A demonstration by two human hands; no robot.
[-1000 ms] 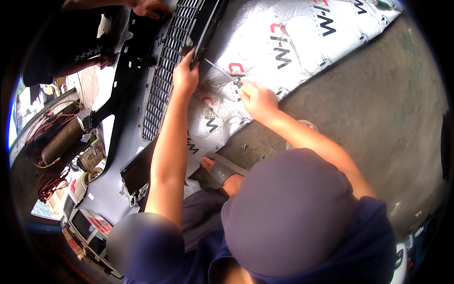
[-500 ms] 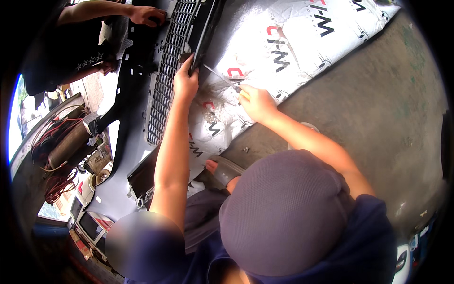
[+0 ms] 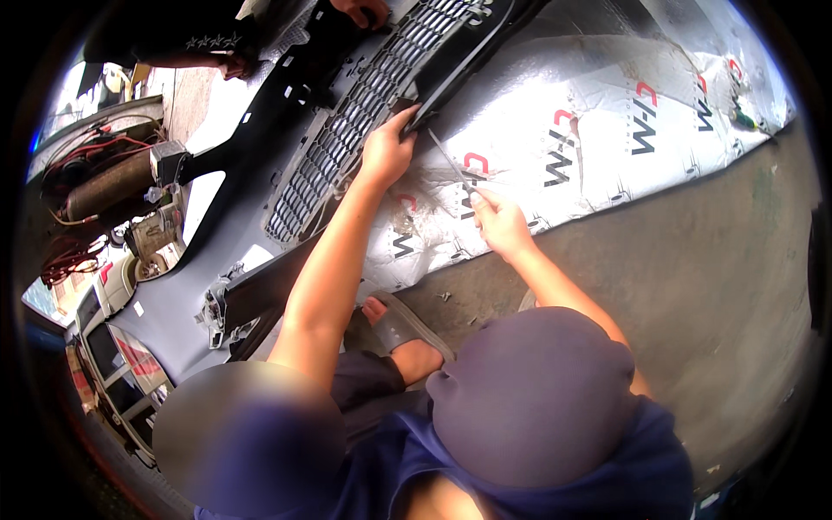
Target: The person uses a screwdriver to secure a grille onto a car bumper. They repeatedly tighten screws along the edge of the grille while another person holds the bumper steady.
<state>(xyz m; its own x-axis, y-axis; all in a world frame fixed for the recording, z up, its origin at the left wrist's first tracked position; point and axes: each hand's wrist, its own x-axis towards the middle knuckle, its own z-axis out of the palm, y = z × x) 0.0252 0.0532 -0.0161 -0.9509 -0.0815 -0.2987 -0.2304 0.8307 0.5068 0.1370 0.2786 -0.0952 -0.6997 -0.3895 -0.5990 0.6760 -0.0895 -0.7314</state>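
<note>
My left hand (image 3: 387,154) is closed on the edge of a dark strip of trim beside the grey mesh grille (image 3: 342,130) of a car bumper (image 3: 227,186). The bumper lies face down or tilted; I cannot tell which. In my right hand (image 3: 503,224) is a screwdriver (image 3: 452,163) with a long thin shaft, its handle mostly hidden by the fingers. The shaft's tip points up and left toward the trim just right of my left hand, with a small gap showing. Beneath both hands spreads white printed plastic sheeting (image 3: 598,169).
At the upper left a co-worker's hand (image 3: 362,12) rests by the bumper's far edge, the other hand (image 3: 232,65) farther left. A compressor tank (image 3: 111,184) with red hoses stands left, a car (image 3: 121,364) below it. My sandalled foot (image 3: 403,334) is on the concrete floor (image 3: 659,260).
The view has turned, so the bumper and sheeting appear slanted farther right. My left hand keeps its hold on the trim, and the screwdriver stays in my right hand, now pointing more steeply upward.
</note>
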